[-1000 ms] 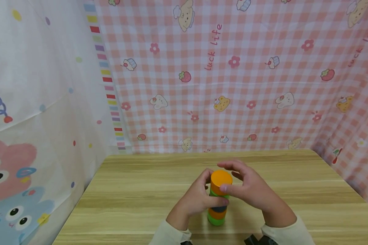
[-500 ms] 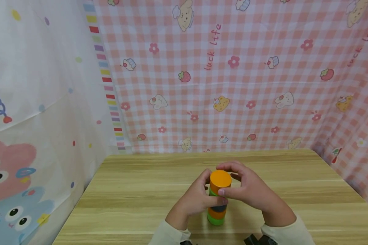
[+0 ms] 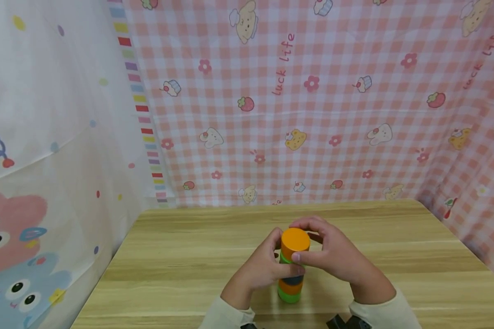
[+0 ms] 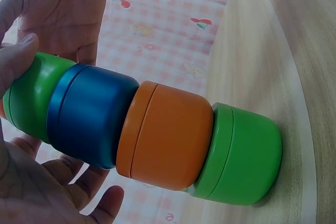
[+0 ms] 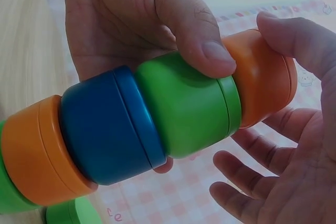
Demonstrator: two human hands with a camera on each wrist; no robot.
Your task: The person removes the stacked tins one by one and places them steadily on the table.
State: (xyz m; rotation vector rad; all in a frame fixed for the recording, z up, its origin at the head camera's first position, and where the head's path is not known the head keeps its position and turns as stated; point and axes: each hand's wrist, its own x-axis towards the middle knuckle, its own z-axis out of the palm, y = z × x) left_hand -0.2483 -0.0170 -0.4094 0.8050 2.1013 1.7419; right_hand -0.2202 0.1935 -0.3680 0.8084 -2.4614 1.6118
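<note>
A column of small lidded canisters stands upright on the wooden table [image 3: 181,256]. From the top down come an orange canister [image 3: 295,239], a green canister [image 5: 184,103], a blue canister [image 5: 110,129], another orange canister [image 4: 168,135] and a bottom green canister [image 4: 244,156]. My left hand [image 3: 265,267] wraps the column from the left, its thumb across the upper green canister. My right hand [image 3: 333,253] holds the top orange canister, thumb in front and forefinger behind it. The left hand partly hides the middle of the column in the head view.
A pink checked cloth [image 3: 230,119] hangs behind the table, and a white printed cloth [image 3: 78,151] hangs at the left. In the right wrist view another green piece [image 5: 73,212] shows behind the column's lower part, mostly cut off.
The head view has shifted very slightly. My right thumb and forefinger have settled a little lower on the top orange canister. The left hand and the column look still.
</note>
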